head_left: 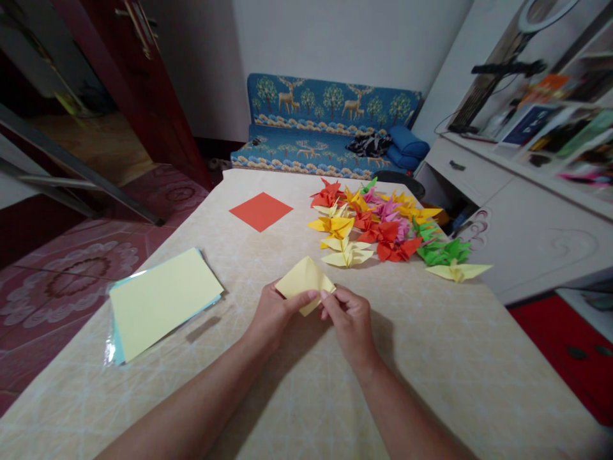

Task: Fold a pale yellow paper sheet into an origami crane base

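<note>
As I look down through the head camera, I have the left hand clamped on the left side of a folded pale-yellow paper, thumb laid across its front. My right hand pinches the paper's right corner between thumb and fingers. The paper is held up over the middle of the surface. Beyond it, a red square lies flat; off to the left I see a stack of sheets, pale yellow on top, blue beneath. To the right sits a cluster of multicoloured paper birds.
</note>
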Action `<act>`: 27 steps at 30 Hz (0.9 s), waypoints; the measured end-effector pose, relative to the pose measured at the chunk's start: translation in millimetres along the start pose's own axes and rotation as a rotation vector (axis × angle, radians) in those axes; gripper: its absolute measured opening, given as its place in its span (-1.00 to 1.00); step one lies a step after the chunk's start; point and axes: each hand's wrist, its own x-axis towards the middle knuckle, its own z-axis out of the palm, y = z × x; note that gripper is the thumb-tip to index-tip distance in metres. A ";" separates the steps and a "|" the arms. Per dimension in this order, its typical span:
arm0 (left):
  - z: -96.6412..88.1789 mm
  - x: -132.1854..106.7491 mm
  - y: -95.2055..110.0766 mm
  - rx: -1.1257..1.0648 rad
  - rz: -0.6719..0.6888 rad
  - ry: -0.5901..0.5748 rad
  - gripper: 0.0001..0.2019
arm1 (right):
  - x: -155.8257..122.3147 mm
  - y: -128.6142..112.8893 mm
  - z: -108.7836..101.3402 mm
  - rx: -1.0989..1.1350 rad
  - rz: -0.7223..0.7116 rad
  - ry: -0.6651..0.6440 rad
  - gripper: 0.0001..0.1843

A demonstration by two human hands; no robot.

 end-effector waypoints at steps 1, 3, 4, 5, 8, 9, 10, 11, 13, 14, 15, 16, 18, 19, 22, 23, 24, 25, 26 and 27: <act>-1.7 0.9 -0.5 0.002 -0.003 0.023 -0.70 | -0.3 0.5 0.1 0.004 0.007 -0.008 -0.63; -5.2 2.8 -0.5 0.014 0.001 0.063 -0.70 | -0.7 1.9 0.1 0.004 0.006 -0.026 -0.64; -6.6 3.6 0.2 0.028 0.001 0.081 -0.70 | -0.7 2.7 0.0 0.000 -0.001 -0.034 -0.64; -7.7 4.3 1.3 0.049 -0.001 0.097 -0.70 | -0.8 3.5 0.0 -0.005 -0.008 -0.041 -0.65; -8.6 5.3 5.0 0.128 0.021 0.128 -0.71 | -1.2 4.7 0.3 0.022 0.010 -0.046 -0.66; -8.4 5.3 5.7 0.150 0.039 0.129 -0.72 | -1.4 4.7 0.5 0.047 0.040 -0.049 -0.66; -7.9 5.2 5.7 0.165 0.059 0.126 -0.72 | -1.7 4.4 0.7 0.079 0.080 -0.060 -0.66; -7.4 4.9 5.2 0.175 0.076 0.118 -0.72 | -1.9 3.9 1.0 0.119 0.127 -0.079 -0.69; -6.0 4.0 2.8 0.187 0.108 0.090 -0.72 | -1.9 2.7 1.7 0.196 0.213 -0.117 -0.76; -5.3 3.4 1.4 0.197 0.127 0.072 -0.73 | -1.7 2.1 2.1 0.221 0.243 -0.125 -0.78; -4.7 2.7 0.0 0.213 0.151 0.053 -0.73 | -1.3 1.7 2.4 0.235 0.261 -0.123 -0.78; -4.1 2.0 -1.1 0.236 0.174 0.035 -0.74 | -0.9 1.4 2.6 0.235 0.267 -0.111 -0.77; -3.5 1.0 -2.4 0.292 0.213 0.017 -0.74 | -0.2 1.4 2.7 0.206 0.258 -0.077 -0.76; -3.5 1.0 -2.5 0.318 0.226 0.017 -0.73 | 0.2 1.7 2.6 0.191 0.249 -0.064 -0.75; -5.5 3.0 -1.5 0.360 0.205 0.007 -0.72 | 0.7 3.9 1.9 0.175 0.228 -0.056 -0.71; -6.8 4.2 -0.8 0.353 0.179 -0.010 -0.72 | 0.8 4.9 1.5 0.178 0.220 -0.063 -0.71; -8.4 5.5 0.1 0.332 0.143 -0.034 -0.72 | 0.8 5.9 0.9 0.180 0.212 -0.073 -0.72; -10.1 6.7 1.1 0.300 0.103 -0.063 -0.72 | 0.8 6.8 0.3 0.179 0.204 -0.086 -0.72; -12.0 7.8 2.3 0.261 0.063 -0.094 -0.71 | 0.8 7.6 -0.5 0.176 0.198 -0.100 -0.73; -13.9 8.6 3.8 0.223 0.026 -0.124 -0.70 | 0.8 8.2 -1.3 0.171 0.191 -0.117 -0.73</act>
